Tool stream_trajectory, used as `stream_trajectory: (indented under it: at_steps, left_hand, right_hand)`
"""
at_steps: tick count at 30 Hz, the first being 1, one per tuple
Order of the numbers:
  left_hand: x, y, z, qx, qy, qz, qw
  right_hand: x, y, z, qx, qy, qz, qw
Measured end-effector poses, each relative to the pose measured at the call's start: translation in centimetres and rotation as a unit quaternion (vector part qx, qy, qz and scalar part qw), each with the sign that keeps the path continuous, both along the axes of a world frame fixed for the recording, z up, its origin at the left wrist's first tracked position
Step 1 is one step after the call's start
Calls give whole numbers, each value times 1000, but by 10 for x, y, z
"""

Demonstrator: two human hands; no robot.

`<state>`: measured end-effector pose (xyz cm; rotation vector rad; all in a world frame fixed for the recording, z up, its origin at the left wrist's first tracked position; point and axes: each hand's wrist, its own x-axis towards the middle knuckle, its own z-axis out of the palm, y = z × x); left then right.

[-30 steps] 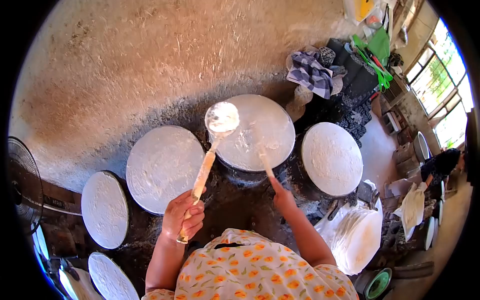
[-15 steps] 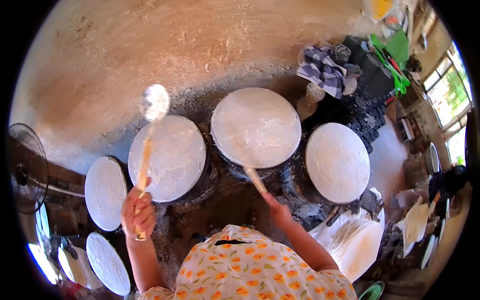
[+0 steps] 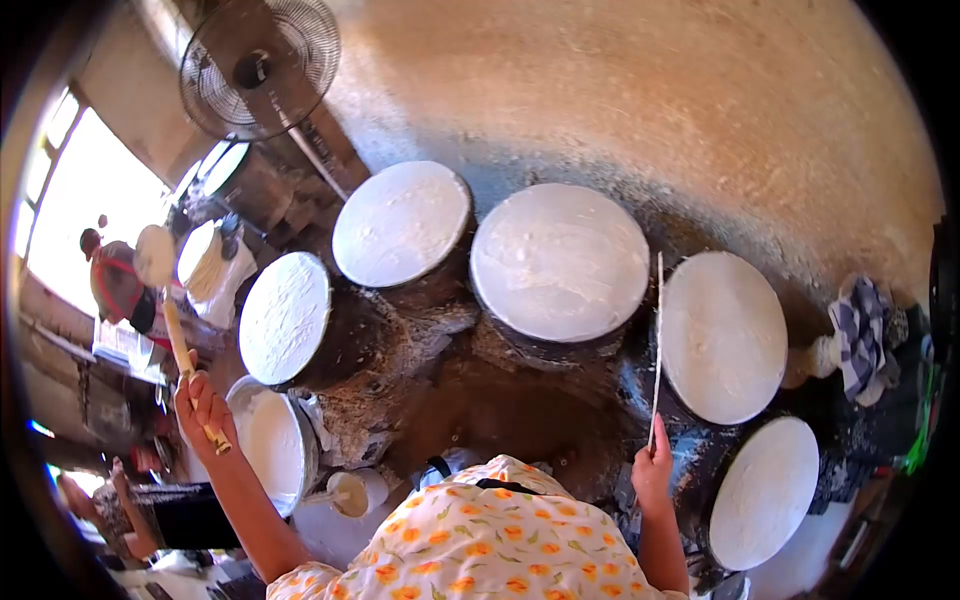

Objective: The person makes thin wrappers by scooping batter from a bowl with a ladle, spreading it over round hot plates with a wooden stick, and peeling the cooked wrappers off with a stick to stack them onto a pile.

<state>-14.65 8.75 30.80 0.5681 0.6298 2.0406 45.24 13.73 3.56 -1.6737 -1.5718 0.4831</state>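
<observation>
My left hand [image 3: 205,412] is closed around the wooden handle of a ladle [image 3: 172,325], whose round pale bowl is raised at the left. Gripped in my right hand [image 3: 653,472] is a thin wooden spatula [image 3: 658,345], seen almost edge-on and pointing away from me. It stands out between the middle griddle [image 3: 560,262] and the right griddle [image 3: 725,337]; whether it touches either I cannot tell. Both griddles are round with white tops. More white-topped ones are the back-left griddle [image 3: 402,222], the left griddle [image 3: 285,318] and the near-right griddle [image 3: 765,493].
A tub of white liquid [image 3: 270,440] is below my left forearm, beside a small container [image 3: 350,493]. A fan [image 3: 252,70] stands at the back left. People [image 3: 120,285] are at the far left. A checked cloth [image 3: 862,335] hangs at right.
The view has swung left, bringing the tub and people into sight. My left hand still holds the ladle up. The spatula has turned from slanting at the middle griddle's edge to nearly straight ahead.
</observation>
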Motion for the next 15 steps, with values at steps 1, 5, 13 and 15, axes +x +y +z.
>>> stream_trajectory:
  at_steps: [1,5,13,15]
  left_hand:
    - [-17,-15,-9,8,24,65,998]
    - [-75,-57,-57,-60,31,305,950]
    - [-197,-176,-221,-72,-98,353,928]
    - [-206,-203,-256,-144,-171,338,914]
  right_hand:
    - [-8,8,-3,3,-4,11,1000]
    - [-61,49,-11,-68,85,84,990]
    - [-272,112,13,-46,46,289,955]
    - [-309,126,9,-19,44,290,956]
